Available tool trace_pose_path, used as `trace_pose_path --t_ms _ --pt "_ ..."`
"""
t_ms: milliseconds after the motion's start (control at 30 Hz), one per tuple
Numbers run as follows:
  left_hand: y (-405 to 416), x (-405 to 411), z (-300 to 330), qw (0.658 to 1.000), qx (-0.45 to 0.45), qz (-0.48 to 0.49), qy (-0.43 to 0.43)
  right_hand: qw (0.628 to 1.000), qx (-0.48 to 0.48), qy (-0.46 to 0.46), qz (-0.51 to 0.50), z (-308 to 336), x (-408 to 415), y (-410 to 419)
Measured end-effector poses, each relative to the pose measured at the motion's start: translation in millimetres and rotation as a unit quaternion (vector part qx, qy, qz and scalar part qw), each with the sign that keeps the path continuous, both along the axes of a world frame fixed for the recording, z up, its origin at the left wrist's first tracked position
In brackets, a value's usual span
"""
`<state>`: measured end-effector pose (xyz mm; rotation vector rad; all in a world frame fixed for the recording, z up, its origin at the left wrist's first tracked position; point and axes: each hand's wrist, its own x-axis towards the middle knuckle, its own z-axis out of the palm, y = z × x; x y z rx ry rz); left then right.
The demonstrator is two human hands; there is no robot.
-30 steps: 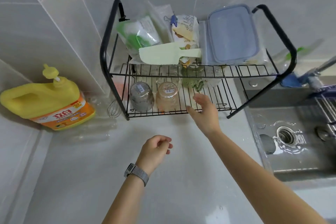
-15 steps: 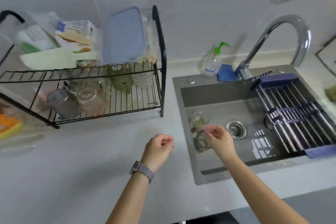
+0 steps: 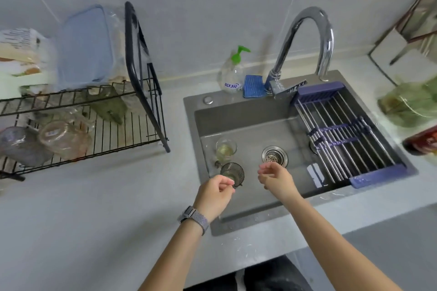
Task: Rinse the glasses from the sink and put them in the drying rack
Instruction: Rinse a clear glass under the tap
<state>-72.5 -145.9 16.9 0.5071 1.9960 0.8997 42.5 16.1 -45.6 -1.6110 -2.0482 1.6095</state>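
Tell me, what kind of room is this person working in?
Most likely a home kitchen. A grey steel sink with a curved chrome tap is set into a pale countertop, and a black wire drying rack beside it holds upturned glasses.

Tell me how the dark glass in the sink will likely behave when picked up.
The dark glass looks thin-walled, so probably light but fragile. It stands in the wet sink, so likely slippery. It seems to hold a little liquid, which may spill if tilted.
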Motion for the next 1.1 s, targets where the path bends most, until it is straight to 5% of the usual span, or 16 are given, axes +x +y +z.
trace_pose_path --t_ms 333,567,800,1000,1100 --pt "21 1 -19 0.985 -0.018 0.172 -0.02 0.987 0.007 -0.063 0.147 -42 -77 64" --pt "69 4 -40 0.957 0.004 0.289 -0.01 0.928 0.012 -0.177 0.329 -98 -158 64" --pt "90 6 -44 0.94 -0.003 0.34 -0.015 0.898 0.065 -0.167 0.401 -127 -165 84" --pt "90 15 -29 0.943 0.023 0.333 0.004 0.987 -0.029 0.02 0.157 -86 -127 114" --pt "91 19 -14 0.936 0.053 0.346 0.023 0.986 -0.117 0.102 0.057 -37 -90 129"
